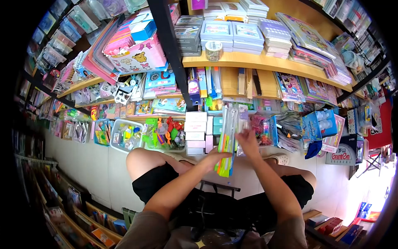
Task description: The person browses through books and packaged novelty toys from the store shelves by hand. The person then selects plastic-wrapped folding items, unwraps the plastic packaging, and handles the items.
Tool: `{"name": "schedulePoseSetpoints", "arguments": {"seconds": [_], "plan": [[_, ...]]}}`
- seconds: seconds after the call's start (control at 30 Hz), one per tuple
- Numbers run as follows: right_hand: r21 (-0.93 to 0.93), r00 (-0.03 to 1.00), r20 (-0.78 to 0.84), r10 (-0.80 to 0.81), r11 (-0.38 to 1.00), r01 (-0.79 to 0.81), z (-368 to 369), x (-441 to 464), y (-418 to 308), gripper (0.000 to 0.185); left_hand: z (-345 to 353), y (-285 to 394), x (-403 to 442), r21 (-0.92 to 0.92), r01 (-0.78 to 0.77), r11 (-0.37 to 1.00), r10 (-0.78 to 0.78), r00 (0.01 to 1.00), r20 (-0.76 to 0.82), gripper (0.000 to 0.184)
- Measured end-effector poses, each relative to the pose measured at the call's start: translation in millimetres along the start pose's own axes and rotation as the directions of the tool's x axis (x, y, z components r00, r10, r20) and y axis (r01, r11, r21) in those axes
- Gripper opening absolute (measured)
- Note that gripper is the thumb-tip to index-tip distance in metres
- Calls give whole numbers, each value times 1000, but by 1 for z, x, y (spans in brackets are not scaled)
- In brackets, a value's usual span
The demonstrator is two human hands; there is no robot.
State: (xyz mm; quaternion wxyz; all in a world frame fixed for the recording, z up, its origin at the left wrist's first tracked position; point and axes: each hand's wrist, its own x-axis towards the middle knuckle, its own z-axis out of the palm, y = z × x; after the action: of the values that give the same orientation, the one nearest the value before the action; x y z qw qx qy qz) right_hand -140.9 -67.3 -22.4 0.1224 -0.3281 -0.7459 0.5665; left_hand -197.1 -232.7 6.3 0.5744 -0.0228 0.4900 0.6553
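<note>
A bundle of long, thin clear packets with yellow-green and orange edges (pixel 225 143) stands upright in front of my body. My left hand (pixel 214 161) is wrapped round its lower left side. My right hand (pixel 247 141) is just to the right of the bundle, with its fingers bent toward a clear packet; the fingertips are small and slightly blurred, so what they hold is unclear. Left of the bundle are stacked white and pink boxes (pixel 196 125). Behind my right hand sits a bin of pink and red packaged items (pixel 262 126).
Bins of colourful toys (pixel 166 133) and clear packets (pixel 126 135) stand on the floor at the left. A wooden shelf (pixel 265 64) with notebooks spans the back. Blue boxes (pixel 319 124) are at the right. My knees flank the work area, with a folding stool (pixel 219 184) between them.
</note>
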Motion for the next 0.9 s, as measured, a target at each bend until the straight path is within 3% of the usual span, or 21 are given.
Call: {"name": "schedulePoseSetpoints", "arguments": {"seconds": [0.07,0.17,0.27,0.33,0.4,0.43,0.5,0.6,0.63,0.7,0.8,0.83,0.87,0.9], "plan": [[134,945,196,260,948,-289,-2,-44,-23,44,4,-2,-3,27,19,999,-19,1000,2,42],[554,913,377,155,752,-357,-1,-71,-24,34,3,-10,-6,-7,52,999,-52,998,40,41],[661,840,463,283,521,-540,-10,-75,-21,27,3,-3,-14,-117,96,989,-83,991,106,43],[695,849,463,255,490,-526,-13,-76,-20,27,5,1,-18,-204,116,972,-73,976,206,42],[705,841,487,236,461,-538,-15,-76,-21,29,2,-4,-14,-185,63,981,-23,978,209,44],[687,831,492,259,471,-553,-13,-76,-19,33,0,-7,-11,-176,37,984,1,977,211,44],[648,811,499,306,490,-584,-6,-78,-18,42,0,-13,-8,12,15,1000,-16,995,100,46],[491,878,399,266,746,-449,7,-88,-28,62,4,-15,-7,320,-49,946,48,999,11,46],[510,868,414,275,720,-471,10,-87,-28,76,4,-17,-8,416,-92,905,95,995,14,44],[504,863,426,274,720,-477,11,-86,-33,78,-4,-22,-6,618,-197,761,187,979,80,44],[540,863,433,261,691,-480,16,-84,-31,75,-18,-26,-5,930,-353,104,326,896,303,48],[550,866,434,249,689,-473,16,-83,-37,73,-12,-14,-12,854,-467,228,334,862,382,54],[558,869,434,239,686,-467,15,-84,-45,72,-5,-2,-21,865,-467,183,330,858,393,52],[527,877,413,246,721,-450,12,-82,-60,54,1,12,-31,874,-465,140,325,855,403,51]]}}
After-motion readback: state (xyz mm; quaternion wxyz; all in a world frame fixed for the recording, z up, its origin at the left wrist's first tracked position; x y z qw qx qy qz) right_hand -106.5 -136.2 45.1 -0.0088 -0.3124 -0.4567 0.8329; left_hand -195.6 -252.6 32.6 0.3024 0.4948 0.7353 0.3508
